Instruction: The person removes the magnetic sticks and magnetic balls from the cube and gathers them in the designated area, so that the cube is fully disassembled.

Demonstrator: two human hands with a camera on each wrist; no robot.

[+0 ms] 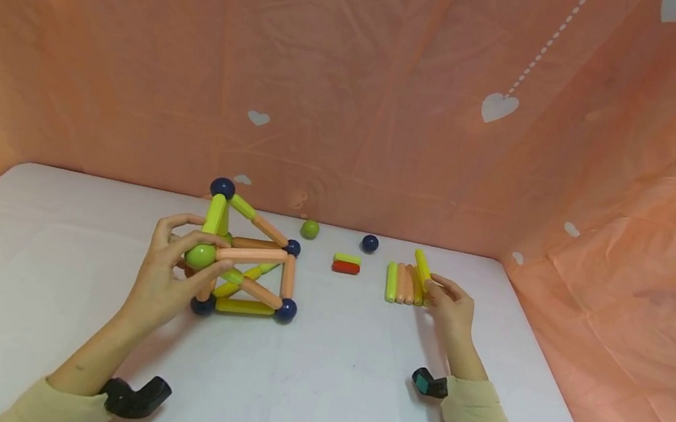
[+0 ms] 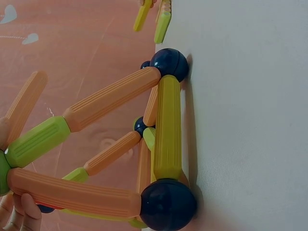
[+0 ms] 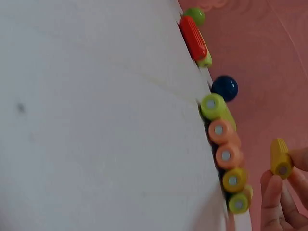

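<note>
On the left, a frame of magnetic sticks [image 1: 251, 255] and balls stands on the table, with dark blue balls [image 1: 286, 310] at several corners. My left hand [image 1: 158, 275] grips it around a green ball [image 1: 200, 256], thumb and fingers spread on either side. In the left wrist view, a peach stick [image 2: 77, 192] runs from that ball to a dark blue ball [image 2: 168, 204]. My right hand [image 1: 452, 316] pinches a yellow magnetic stick [image 1: 423, 263], raised above the right end of a stick row. The right wrist view shows the yellow stick [image 3: 279, 156] between thumb and fingers.
Several green, peach and yellow sticks [image 1: 402, 284] lie side by side at the right. Farther left are a short red stick [image 1: 345, 267], a short green stick [image 1: 347, 258], a loose blue ball [image 1: 369, 244] and a green ball [image 1: 310, 229]. An orange cloth [image 1: 356, 96] hangs behind the table.
</note>
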